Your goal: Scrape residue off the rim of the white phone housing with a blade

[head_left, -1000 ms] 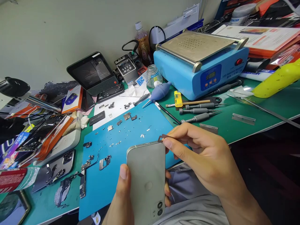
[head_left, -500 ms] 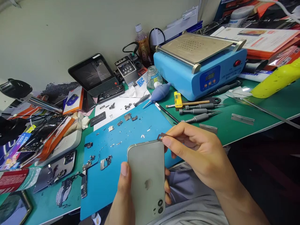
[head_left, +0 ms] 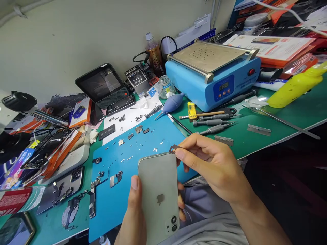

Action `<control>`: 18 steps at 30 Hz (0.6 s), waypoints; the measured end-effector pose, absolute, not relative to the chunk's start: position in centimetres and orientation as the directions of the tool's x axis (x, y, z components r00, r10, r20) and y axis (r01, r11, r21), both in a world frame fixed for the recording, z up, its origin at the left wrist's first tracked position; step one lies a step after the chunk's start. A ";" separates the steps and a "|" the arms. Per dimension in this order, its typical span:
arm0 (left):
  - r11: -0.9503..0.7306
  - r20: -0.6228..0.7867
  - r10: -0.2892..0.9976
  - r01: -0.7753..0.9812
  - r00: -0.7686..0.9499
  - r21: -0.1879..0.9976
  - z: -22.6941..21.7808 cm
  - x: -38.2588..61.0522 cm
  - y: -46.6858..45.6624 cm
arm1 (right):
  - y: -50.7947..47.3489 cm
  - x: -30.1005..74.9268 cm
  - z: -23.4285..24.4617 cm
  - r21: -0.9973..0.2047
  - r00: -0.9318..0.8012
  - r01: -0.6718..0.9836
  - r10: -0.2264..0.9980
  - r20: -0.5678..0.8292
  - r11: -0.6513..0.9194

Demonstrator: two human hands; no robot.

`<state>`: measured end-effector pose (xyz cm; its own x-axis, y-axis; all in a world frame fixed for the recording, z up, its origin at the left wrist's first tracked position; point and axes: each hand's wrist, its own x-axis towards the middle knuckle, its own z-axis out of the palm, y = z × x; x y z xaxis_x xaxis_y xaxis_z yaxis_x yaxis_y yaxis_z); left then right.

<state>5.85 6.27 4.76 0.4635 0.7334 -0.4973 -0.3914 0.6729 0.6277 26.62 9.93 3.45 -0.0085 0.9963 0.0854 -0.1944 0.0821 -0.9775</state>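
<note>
A pale green smartphone (head_left: 158, 183) with an apple logo is gripped along both sides by my left hand (head_left: 133, 200), back facing up and the two camera lenses at the near end. My right hand (head_left: 213, 166) pinches a small thin dark metal blade (head_left: 173, 149) with a notched end. The blade's tip touches the phone's far right corner at the edge. Behind the phone, a blue mat (head_left: 145, 146) carries several tiny screws and phone parts, among them a metal bracket (head_left: 116, 179) and a long circuit board piece (head_left: 92, 200).
A blue heating machine (head_left: 217, 78) stands at the back right. Screwdrivers (head_left: 214, 128), a blue air blower (head_left: 173, 103) and a metal blade (head_left: 259, 130) lie before it. A yellow bottle (head_left: 293, 90) lies right. Another phone (head_left: 63, 187) and stacked boxes crowd the left.
The view has shifted slightly, moving the bench items a little left and down on the right side. Both hands keep their grips, with the blade still at the phone's corner.
</note>
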 end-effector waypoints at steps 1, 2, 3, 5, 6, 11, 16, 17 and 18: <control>0.673 -0.497 0.733 -0.390 0.465 0.629 4.7 5.8 6.3 | 10.0 26.6 3.4 -0.976 -0.012 -0.201 0.996 0.083 0.079; 0.674 -0.496 0.732 -0.389 0.468 0.628 4.7 5.8 6.4 | 10.0 26.6 3.4 -0.976 -0.016 -0.207 0.997 0.079 0.074; 0.675 -0.494 0.730 -0.390 0.471 0.626 4.7 5.7 6.4 | 10.1 26.7 3.4 -0.975 -0.019 -0.210 0.997 0.073 0.068; 0.681 -0.491 0.726 -0.398 0.482 0.615 4.6 5.7 6.4 | 10.0 26.8 3.5 -0.975 -0.027 -0.213 0.997 0.065 0.058; 0.685 -0.489 0.722 -0.406 0.489 0.606 4.6 5.6 6.3 | 10.0 26.9 3.5 -0.975 -0.034 -0.213 0.997 0.064 0.056; 0.741 -0.482 0.667 -0.442 0.568 0.505 4.5 5.9 5.5 | 9.6 28.1 3.2 -0.973 -0.100 -0.224 0.991 0.087 0.062; 0.783 -0.411 0.618 -0.481 0.670 0.394 3.5 7.4 5.2 | 9.3 29.3 2.4 -0.911 -0.051 -0.412 0.999 0.010 -0.012; 0.779 -0.385 0.623 -0.495 0.681 0.386 3.2 7.7 5.4 | 9.3 29.4 2.3 -0.908 -0.026 -0.418 1.000 0.004 -0.007; 0.771 -0.359 0.632 -0.509 0.687 0.383 2.9 8.1 5.5 | 9.3 29.4 2.2 -0.909 -0.003 -0.418 1.000 0.007 0.005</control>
<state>8.11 5.55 2.94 0.6866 0.6323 -0.3588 -0.5093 0.7706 0.3832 29.44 9.25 2.20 -0.0033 1.0000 0.0066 -0.4178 0.0046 -0.9085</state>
